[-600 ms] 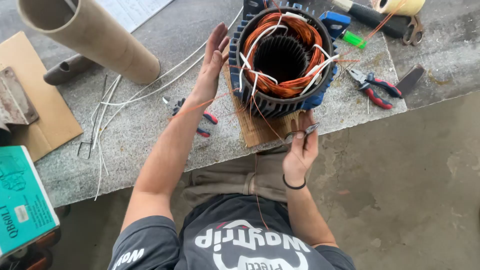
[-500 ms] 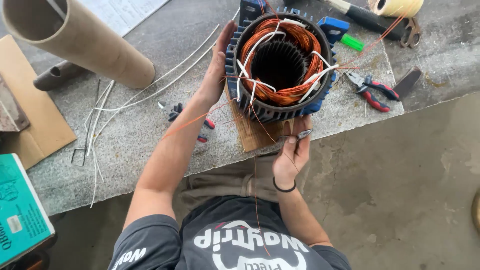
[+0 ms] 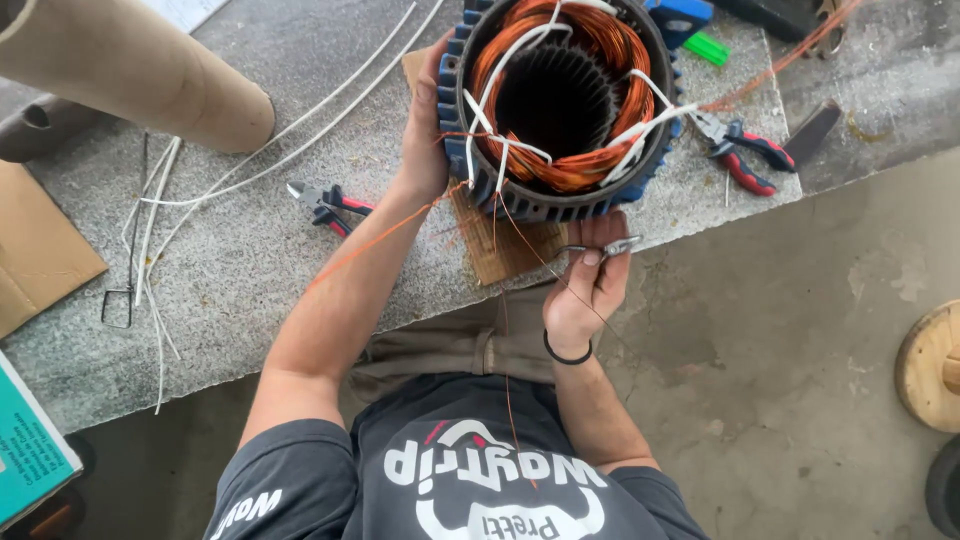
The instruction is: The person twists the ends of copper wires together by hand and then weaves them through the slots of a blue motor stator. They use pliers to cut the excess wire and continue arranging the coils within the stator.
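Note:
A blue finned motor stator (image 3: 560, 110) with copper windings and white sleeving lies on the stone bench (image 3: 250, 260), resting on a small wooden board (image 3: 505, 250). My left hand (image 3: 425, 140) is flat against the stator's left side. My right hand (image 3: 590, 285), just below the stator's near rim, pinches a thin metal needle-like tool (image 3: 600, 248). Loose copper wire (image 3: 390, 235) runs from the windings across my left forearm and down toward my chest.
A cardboard tube (image 3: 130, 70) lies at the left with white sleeving strands (image 3: 160, 230) beside it. Small cutters (image 3: 325, 203) sit left of my forearm, red-handled pliers (image 3: 745, 150) right of the stator. A teal box (image 3: 30, 450) and a wooden spool (image 3: 930, 365) are below the bench.
The view has moved closer and lower over the stator. My right hand with the needle tool has risen a little toward the stator's rim; my left hand stays on its side.

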